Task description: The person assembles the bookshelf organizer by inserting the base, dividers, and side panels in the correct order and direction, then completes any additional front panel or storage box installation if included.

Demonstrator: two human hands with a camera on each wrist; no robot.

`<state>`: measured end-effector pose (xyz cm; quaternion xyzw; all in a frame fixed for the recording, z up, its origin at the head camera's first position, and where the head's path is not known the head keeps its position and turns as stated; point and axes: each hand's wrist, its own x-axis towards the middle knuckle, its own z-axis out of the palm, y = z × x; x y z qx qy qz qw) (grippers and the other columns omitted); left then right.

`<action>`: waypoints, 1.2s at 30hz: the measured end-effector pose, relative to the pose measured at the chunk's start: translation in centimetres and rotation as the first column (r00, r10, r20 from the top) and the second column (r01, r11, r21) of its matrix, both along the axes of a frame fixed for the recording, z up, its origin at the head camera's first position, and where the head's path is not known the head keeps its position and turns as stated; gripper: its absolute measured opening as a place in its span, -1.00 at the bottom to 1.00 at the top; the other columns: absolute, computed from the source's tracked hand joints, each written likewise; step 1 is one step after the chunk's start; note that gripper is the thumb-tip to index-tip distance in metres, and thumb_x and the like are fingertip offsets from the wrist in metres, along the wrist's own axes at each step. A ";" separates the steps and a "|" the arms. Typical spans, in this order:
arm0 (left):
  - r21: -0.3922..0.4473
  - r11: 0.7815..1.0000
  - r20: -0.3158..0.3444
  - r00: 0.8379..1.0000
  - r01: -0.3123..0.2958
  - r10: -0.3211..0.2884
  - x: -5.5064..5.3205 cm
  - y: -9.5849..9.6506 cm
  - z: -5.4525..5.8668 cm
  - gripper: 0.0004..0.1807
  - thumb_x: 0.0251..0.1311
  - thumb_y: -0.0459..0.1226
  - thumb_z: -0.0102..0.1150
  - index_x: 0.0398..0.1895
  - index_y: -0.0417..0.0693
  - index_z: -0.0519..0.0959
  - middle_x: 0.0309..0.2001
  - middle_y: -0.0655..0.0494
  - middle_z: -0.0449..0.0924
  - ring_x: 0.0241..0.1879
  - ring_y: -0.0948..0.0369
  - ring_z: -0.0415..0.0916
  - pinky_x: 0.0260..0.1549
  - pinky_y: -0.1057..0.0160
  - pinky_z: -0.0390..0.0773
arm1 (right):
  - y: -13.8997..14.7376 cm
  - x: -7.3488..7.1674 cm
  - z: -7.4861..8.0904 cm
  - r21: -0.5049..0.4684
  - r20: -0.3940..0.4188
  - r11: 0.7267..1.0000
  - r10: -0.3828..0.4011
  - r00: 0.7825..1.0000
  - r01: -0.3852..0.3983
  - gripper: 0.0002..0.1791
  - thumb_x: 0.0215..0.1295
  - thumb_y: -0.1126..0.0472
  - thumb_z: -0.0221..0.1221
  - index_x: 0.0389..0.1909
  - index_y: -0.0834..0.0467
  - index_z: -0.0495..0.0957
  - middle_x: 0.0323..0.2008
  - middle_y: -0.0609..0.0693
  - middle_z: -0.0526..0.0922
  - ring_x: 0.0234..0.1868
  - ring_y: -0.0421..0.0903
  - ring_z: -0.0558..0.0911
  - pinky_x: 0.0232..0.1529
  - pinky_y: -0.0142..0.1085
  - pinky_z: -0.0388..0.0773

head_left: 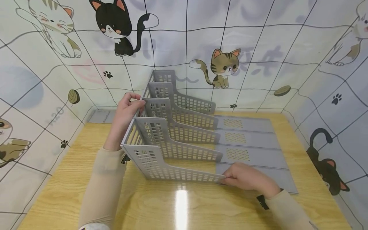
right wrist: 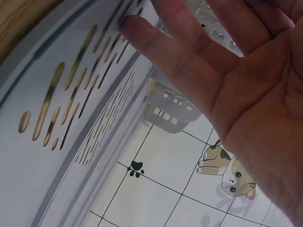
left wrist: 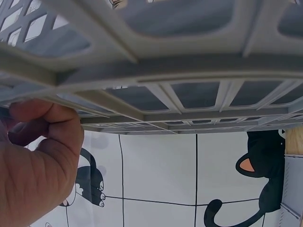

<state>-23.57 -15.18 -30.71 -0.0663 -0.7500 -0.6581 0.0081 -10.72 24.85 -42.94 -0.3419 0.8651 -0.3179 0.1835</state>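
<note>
A grey plastic file rack (head_left: 187, 150) with several upright slotted dividers stands on the wooden table. At its tall left end, my left hand (head_left: 127, 108) grips the top of the rack's back frame, fingers bent over the bars. The left wrist view shows that hand (left wrist: 42, 156) curled against the underside of the barred frame. My right hand (head_left: 244, 176) pinches the low front tip of the nearest divider. Beside it lie flat grey slotted panels (head_left: 258, 140), meeting the dividers' right ends. In the right wrist view, the fingertips of this hand (right wrist: 246, 94) are partly hidden.
Another flat grey piece (head_left: 100, 116) lies at the table's back left, partly behind the left arm. The wooden table (head_left: 207, 207) is bordered by walls (head_left: 172, 48) covered in a cat-patterned grid sheet, close behind the rack.
</note>
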 end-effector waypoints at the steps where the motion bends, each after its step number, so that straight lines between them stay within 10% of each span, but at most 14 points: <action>1: 0.000 1.000 -0.007 1.000 0.001 -0.001 0.0 0.0 0.0 -0.91 0.48 -0.27 0.06 -0.07 -0.02 0.38 -0.58 0.29 0.49 -0.59 0.36 0.39 -0.53 0.39 0.46 | 0.0 -0.1 0.0 0.002 -0.001 1.000 0.001 1.000 -0.001 -0.42 0.49 0.17 0.24 -0.73 -0.03 0.19 -0.71 -0.41 0.06 -0.68 -0.48 0.07 -0.61 -0.53 0.14; 20: -0.014 1.000 0.004 1.000 -0.028 0.028 -0.2 -0.3 0.1 -0.89 0.48 -0.24 0.09 -0.07 0.01 0.39 -0.57 0.32 0.46 -0.53 0.33 0.40 -0.49 0.36 0.49 | -0.8 -0.2 0.7 0.039 -0.073 0.999 0.036 0.997 -0.033 -0.43 0.38 0.31 0.29 -0.73 -0.01 0.19 -0.62 -0.35 0.15 -0.60 -0.46 0.14 -0.57 -0.53 0.22; 24: -0.002 1.000 0.018 1.000 -0.024 0.024 -0.1 -0.3 0.0 -0.90 0.48 -0.24 0.09 -0.07 0.02 0.39 -0.56 0.29 0.47 -0.56 0.33 0.41 -0.52 0.37 0.49 | 0.2 -1.3 0.8 0.040 -0.046 0.996 0.082 0.996 -0.080 -0.76 0.34 0.36 0.26 -0.53 0.09 0.58 -0.46 -0.26 0.53 -0.46 -0.44 0.39 -0.42 -0.48 0.45; 29: 0.012 1.000 0.040 0.999 -0.007 0.007 0.0 -0.3 0.1 -0.90 0.48 -0.23 0.09 -0.07 0.03 0.40 -0.53 0.24 0.50 -0.56 0.33 0.42 -0.53 0.36 0.50 | 2.2 -5.0 1.5 0.086 -0.067 0.985 -0.141 0.988 0.147 -0.78 0.38 0.29 0.24 -0.03 0.26 0.72 -0.06 0.12 0.76 -0.13 -0.09 0.70 -0.14 -0.19 0.68; 36: -0.005 1.000 0.028 1.000 -0.014 0.014 0.0 -0.1 0.0 -0.89 0.48 -0.24 0.09 -0.07 0.00 0.38 -0.55 0.28 0.47 -0.54 0.31 0.39 -0.50 0.35 0.47 | 2.0 -12.6 0.9 0.075 -0.183 0.870 -0.469 0.864 0.488 -0.58 0.49 0.25 0.16 0.27 0.35 0.53 0.20 0.35 0.59 0.05 0.24 0.67 0.03 0.10 0.64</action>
